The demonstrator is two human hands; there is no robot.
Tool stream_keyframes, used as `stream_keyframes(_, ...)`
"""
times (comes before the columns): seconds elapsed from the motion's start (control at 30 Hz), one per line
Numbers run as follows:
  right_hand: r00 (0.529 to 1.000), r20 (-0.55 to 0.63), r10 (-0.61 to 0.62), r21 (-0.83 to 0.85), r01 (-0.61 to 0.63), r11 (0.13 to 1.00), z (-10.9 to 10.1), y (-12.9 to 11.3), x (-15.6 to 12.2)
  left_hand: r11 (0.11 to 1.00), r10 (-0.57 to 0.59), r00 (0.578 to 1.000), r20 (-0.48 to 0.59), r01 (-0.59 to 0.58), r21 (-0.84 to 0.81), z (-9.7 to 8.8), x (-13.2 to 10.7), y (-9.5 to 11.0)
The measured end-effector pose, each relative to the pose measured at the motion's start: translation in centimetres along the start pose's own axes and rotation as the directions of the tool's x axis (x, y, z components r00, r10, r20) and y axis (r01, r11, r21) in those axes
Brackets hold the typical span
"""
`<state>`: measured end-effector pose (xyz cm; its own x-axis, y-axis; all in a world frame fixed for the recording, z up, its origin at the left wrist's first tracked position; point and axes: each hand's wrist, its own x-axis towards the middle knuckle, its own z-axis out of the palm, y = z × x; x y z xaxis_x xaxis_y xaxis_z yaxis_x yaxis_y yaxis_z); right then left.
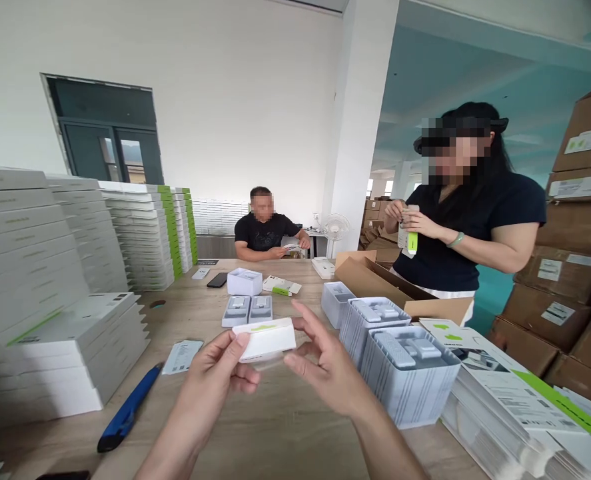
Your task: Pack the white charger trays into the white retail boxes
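Observation:
A small white box (268, 341) with a green mark is held in front of me above the table. My left hand (225, 360) grips its left end, thumb on top and fingers below. At the box's right end is my right hand (320, 353), thumb and fingers spread apart around it; whether a fingertip touches the box I cannot tell. Just beyond the box, two small open trays (248, 310) with white devices in them lie on the table. Right of my right hand stand stacks of grey-white trays (408, 373), each top tray holding moulded pieces.
Tall stacks of white boxes (140, 233) line the left side. A long blue tool (130, 407) with a black end, printed cards (182, 357) and a black phone (217, 280) lie on the table (175, 427). An open carton (385, 283) and flat printed sleeves (515, 387) are at right; two co-workers are beyond.

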<state>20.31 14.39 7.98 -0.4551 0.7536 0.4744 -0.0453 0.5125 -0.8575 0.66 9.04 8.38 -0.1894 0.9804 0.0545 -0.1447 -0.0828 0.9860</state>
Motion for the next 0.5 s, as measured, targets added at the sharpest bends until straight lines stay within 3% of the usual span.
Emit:
stream_keyframes(0.1, 0.998, -0.061, -0.018, -0.045, 0.015, 0.999, 0.0, 0.2, 0.2, 0.995, -0.010, 0.999, 0.040, 0.006, 0.101, -1.0, -0.8, -0.1)
stream_keyframes(0.17, 0.990, -0.107, 0.097, 0.084, -0.088, 0.993, 0.5, 0.9, 0.6, 0.953, 0.113, 0.991, 0.066, -0.127, 0.276, -2.2, -1.8, -0.9)
stream_keyframes(0.2, 0.979, -0.110, 0.170, 0.153, -0.152, 0.976, 0.9, 1.4, 0.8, 0.889, 0.210, 0.973, 0.094, -0.230, 0.397, -2.8, -2.4, -1.5)
stream_keyframes(0.27, 0.955, -0.042, 0.294, 0.233, -0.277, 0.932, 2.1, 2.7, 1.0, 0.666, 0.372, 0.902, 0.221, -0.425, 0.613, -4.1, -3.6, -3.2)
stream_keyframes(0.3, 0.939, 0.031, 0.342, 0.241, -0.339, 0.910, 2.9, 3.6, 0.9, 0.568, 0.402, 0.865, 0.300, -0.493, 0.658, -4.8, -4.2, -4.1)
stream_keyframes(0.33, 0.916, 0.118, 0.384, 0.225, -0.402, 0.888, 3.5, 4.5, 0.8, 0.543, 0.395, 0.850, 0.347, -0.522, 0.658, -5.6, -4.7, -5.1)
stream_keyframes(0.4, 0.866, 0.233, 0.442, 0.122, -0.477, 0.870, 4.6, 6.7, 0.5, 0.689, 0.342, 0.881, 0.328, -0.472, 0.550, -7.0, -5.5, -6.8)
stream_keyframes(0.5, 0.884, 0.160, 0.439, -0.060, -0.436, 0.898, 5.4, 10.1, 1.1, 0.939, 0.176, 0.962, 0.207, -0.227, 0.257, -8.8, -6.2, -8.5)
